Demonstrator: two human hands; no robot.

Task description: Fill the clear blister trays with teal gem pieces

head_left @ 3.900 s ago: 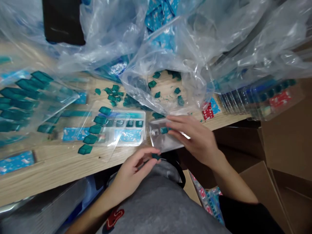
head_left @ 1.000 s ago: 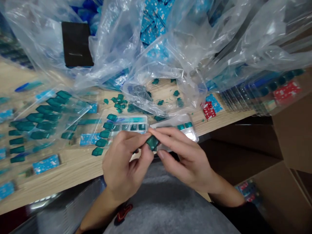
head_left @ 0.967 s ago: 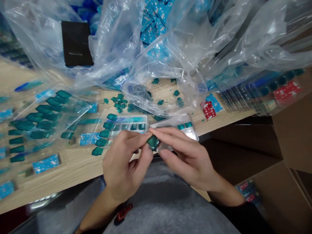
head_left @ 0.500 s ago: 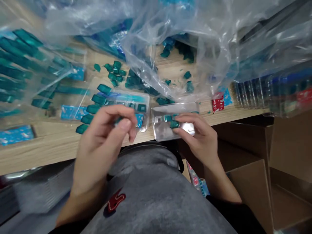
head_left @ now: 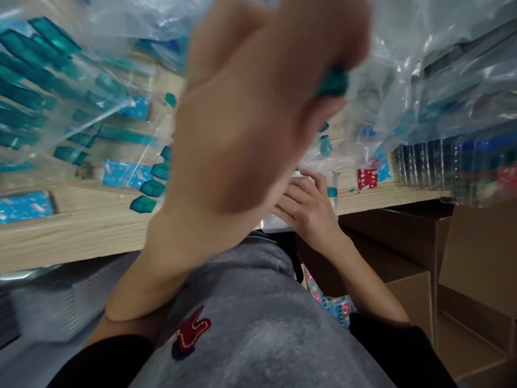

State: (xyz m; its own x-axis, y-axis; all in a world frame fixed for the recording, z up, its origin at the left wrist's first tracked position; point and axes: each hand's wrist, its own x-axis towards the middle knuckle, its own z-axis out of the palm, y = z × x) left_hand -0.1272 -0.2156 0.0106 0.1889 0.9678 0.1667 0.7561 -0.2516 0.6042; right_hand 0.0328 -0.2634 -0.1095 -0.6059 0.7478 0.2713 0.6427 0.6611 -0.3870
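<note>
My left hand point(head_left: 238, 124) is raised close to the camera and blurred. A translucent teal plastic piece point(head_left: 334, 82) is pinched between its thumb and fingers. Below it, my right hand point(head_left: 311, 207) lies over a clear plastic tray point(head_left: 333, 200) at the table's front edge, its fingers stretched out and spread. The fingertips are partly hidden behind my left hand. A small teal strip point(head_left: 332, 192) shows at the tray's right side. To the left, several faceted teal pieces point(head_left: 152, 188) form a column on the wooden table point(head_left: 92, 229).
Clear plastic bags point(head_left: 420, 59) spread over the back of the table. Bagged teal pieces point(head_left: 40, 81) fill the left side. Blue printed cards point(head_left: 26, 207) and a red one point(head_left: 367, 178) lie about. Clear cases point(head_left: 424, 164) stand in a row at right, above open cardboard boxes point(head_left: 407, 296).
My left hand has risen toward the camera and moved right, its teal piece now plainly visible. My right hand has turned palm down over the tray; the piece it pinched is out of sight.
</note>
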